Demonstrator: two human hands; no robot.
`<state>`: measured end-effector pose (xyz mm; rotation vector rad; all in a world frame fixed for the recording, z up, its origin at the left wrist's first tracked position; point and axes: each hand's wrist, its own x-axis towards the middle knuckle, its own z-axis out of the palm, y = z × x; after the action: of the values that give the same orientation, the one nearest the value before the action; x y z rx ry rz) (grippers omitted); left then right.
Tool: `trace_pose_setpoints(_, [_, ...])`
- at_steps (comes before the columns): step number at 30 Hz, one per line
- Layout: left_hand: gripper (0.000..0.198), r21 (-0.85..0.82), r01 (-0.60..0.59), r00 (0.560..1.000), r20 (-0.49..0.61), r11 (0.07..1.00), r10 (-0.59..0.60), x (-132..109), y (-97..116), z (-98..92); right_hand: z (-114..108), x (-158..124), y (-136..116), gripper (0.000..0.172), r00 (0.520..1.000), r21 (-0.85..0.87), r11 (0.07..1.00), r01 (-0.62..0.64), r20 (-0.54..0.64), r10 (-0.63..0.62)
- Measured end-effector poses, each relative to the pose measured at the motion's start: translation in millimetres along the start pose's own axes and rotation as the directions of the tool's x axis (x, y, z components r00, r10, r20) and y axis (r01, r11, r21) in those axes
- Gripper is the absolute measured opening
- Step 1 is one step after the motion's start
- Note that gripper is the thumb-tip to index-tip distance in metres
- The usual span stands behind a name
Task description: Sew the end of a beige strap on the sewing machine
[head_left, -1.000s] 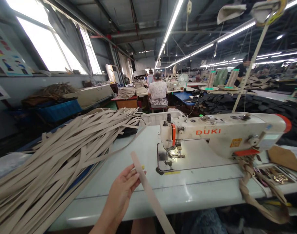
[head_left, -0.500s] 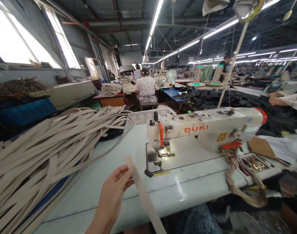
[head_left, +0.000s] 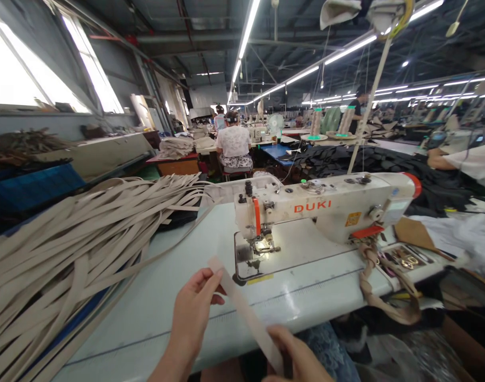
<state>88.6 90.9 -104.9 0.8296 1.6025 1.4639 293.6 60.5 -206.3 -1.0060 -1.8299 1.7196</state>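
Pinching the upper end of a beige strap [head_left: 242, 307] between thumb and fingertips, the left hand [head_left: 194, 313] is holding it up above the near edge of the sewing table [head_left: 178, 313]. Lower down, the right hand [head_left: 296, 358] is closing thumb and fingers on the same strap near the bottom of the view, so the strip is running diagonally between the two hands, its top end sitting just in front of the needle plate.

Just beyond the strap's top end, the sewing machine [head_left: 325, 204], off-white with red lettering and a red end cap, is standing on the table with its needle area lit. A knotted bundle of beige fabric [head_left: 379, 289] is hanging off the table's front edge below the machine's right end, and a small tray of metal hardware [head_left: 405, 260] is lying beside it.

To the left, a large heap of matching beige straps [head_left: 79, 239] is spreading across the table and spilling over its side. Farther back, a seated person in a white top [head_left: 234, 146] is working with their back turned, and another person's sleeve and arm [head_left: 465, 159] are resting on dark cloth at the right.
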Motion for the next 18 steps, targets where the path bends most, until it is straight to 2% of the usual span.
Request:
trace_pose_setpoints(1, [0.025,0.054,-0.026,1.0,0.018,0.998,0.026,-3,-1,3.8,1,6,-8,0.058,0.993,-0.034,0.998,0.057,-0.098,-0.06])
trace_pose_setpoints(3, [0.028,0.143,-0.073,0.996,0.056,0.987,0.065,-8,-4,9.2,2,16,-24,0.056,0.951,-0.126,0.975,0.182,-0.23,-0.207])
trace_pose_setpoints(6, [0.033,0.223,-0.118,0.991,0.09,0.968,0.1,-12,-8,8.4,3,23,-38,0.045,0.903,-0.248,0.917,0.313,-0.222,-0.368])
trace_pose_setpoints(9, [0.043,0.28,-0.127,0.989,0.114,0.952,0.098,-12,-13,1.7,7,22,-42,0.042,0.894,-0.227,0.903,0.364,-0.188,-0.408])
trace_pose_setpoints(11, [0.045,0.276,-0.134,0.987,0.128,0.952,0.102,-12,-15,-1.0,10,20,-43,0.038,0.907,-0.07,0.927,0.368,-0.191,-0.374])
trace_pose_setpoints(13, [0.044,0.217,-0.121,0.982,0.17,0.969,0.085,-11,-15,-0.8,12,18,-45,0.04,0.936,0.179,0.924,0.337,-0.164,-0.31])
trace_pose_setpoints(15, [0.039,0.158,-0.084,0.971,0.236,0.984,0.045,-11,-13,1.2,13,17,-47,0.042,0.966,0.41,0.875,0.259,-0.109,-0.235])
trace_pose_setpoints(18, [0.032,0.135,-0.024,0.961,0.275,0.991,-0.015,-12,-10,4.9,12,15,-47,0.041,0.993,0.584,0.805,0.107,-0.028,-0.112])
